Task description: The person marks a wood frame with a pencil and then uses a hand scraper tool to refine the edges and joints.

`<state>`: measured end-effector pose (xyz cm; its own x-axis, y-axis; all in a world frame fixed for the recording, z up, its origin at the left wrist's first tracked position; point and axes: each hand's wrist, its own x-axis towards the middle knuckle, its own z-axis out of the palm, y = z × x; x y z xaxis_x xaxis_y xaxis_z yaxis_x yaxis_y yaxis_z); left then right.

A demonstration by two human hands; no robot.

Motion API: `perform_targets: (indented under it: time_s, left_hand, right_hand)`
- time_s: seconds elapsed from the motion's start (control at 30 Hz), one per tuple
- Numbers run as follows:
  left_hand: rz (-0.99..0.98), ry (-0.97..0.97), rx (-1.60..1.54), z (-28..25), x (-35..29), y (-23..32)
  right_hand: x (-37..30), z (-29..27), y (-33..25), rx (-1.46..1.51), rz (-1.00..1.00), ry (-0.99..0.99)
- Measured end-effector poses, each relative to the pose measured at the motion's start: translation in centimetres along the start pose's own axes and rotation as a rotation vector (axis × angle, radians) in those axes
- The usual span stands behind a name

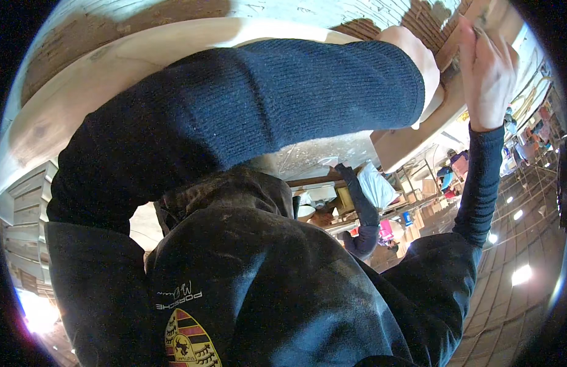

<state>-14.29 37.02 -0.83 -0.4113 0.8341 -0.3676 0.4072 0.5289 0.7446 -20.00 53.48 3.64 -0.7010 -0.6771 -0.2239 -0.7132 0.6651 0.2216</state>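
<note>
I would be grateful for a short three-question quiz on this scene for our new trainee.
1. True or false: the left hand wears a glove.
2. Fill in the blank: the pale board showing beyond the dark blue left sleeve is made of ____.
3. Which of the person's own hands appears nearer the picture's right edge?

Key:
1. False; the left hand is bare.
2. Wood; grain and knots show on it.
3. The right hand.
</note>
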Motion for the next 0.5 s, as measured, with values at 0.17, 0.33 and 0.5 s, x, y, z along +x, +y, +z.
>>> perform_targets:
  time_s: [0.17, 0.33, 0.5]
  left_hand:
    - [0.028, 0.008, 0.007, -0.6, -0.6, -0.1]
    - [0.029, -0.015, -0.009, -0.7, -0.6, -0.1]
    - [-0.001, -0.006, 0.038, -0.5, -0.1, 0.2]
  right_hand:
    - [-0.9, 0.2, 1.3, -0.101, 0.047, 0.051]
    - [-0.4, 0.4, 0.8, -0.068, 0.034, 0.11]
    - [-0.7, 0.3, 1.8, -0.014, 0.029, 0.005]
